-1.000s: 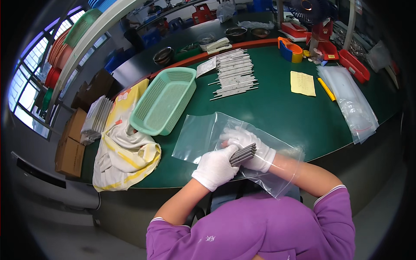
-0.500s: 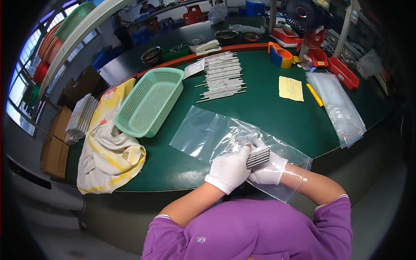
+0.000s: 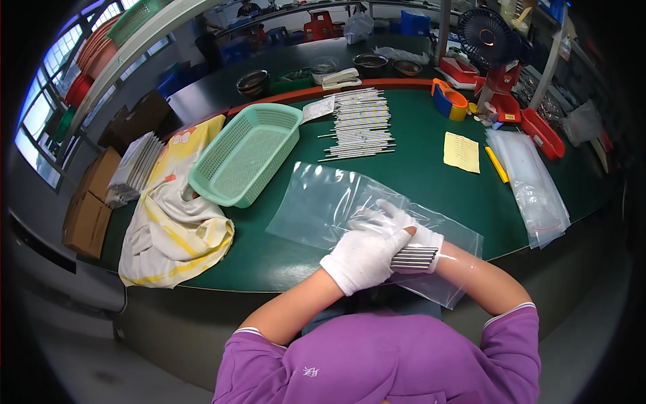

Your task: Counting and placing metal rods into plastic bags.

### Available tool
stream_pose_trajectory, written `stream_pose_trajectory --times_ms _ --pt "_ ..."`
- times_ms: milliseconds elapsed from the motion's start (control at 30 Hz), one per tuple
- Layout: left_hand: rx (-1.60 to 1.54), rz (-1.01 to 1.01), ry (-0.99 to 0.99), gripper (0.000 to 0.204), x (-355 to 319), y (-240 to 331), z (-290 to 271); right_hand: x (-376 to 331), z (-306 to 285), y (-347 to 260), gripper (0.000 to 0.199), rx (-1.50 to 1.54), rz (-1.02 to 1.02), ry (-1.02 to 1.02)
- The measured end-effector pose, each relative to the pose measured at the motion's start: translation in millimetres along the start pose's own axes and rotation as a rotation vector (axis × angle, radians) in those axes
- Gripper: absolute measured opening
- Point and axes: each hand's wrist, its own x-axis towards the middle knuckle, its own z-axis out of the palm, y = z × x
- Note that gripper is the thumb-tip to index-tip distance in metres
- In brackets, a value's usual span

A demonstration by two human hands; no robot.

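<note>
My left hand [image 3: 362, 257], in a white glove with the thumb tip bare, is closed around a bundle of thin metal rods [image 3: 414, 257]. The rods' ends stick out to the right, over my right wrist. Beyond them my gloved right hand [image 3: 390, 214] has its fingers stretched out and apart, its palm partly hidden by the left hand and the bundle. A large clear plastic bag [image 3: 309, 202] lies around my right hand and forearm, which show through the film. Farther off on the green table [image 3: 410, 178] lies a row of many similar rods [image 3: 362, 124].
To the left are a green plastic basket [image 3: 249, 155] and a crumpled yellow-white cloth [image 3: 182, 242]. On the right lie a yellow paper note [image 3: 461, 152], a yellow cutter [image 3: 496, 165] and a stack of clear bags [image 3: 528, 188]. An orange-blue tape dispenser [image 3: 449, 101] stands behind.
The rod bundle and my left hand have shifted right, and the rods now lie flatter across my right wrist. The right hand's fingers are more spread. The whole view has shifted slightly.
</note>
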Motion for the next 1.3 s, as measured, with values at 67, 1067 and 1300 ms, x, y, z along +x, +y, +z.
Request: stream_pose_trajectory --times_ms 67,1067,1300 --pt "-0.026 -0.027 -0.044 0.056 0 1 -1 -8 -34 -17 0.055 -0.296 0.150 -0.099" --pt "-0.062 0.348 0.148 0.053 7 -21 17 62 1 11 0.043 -0.457 -0.016 0.084" --pt "-0.167 0.413 -0.087 0.054 11 1 19 82 5 8 0.034 -0.133 -0.024 0.236"
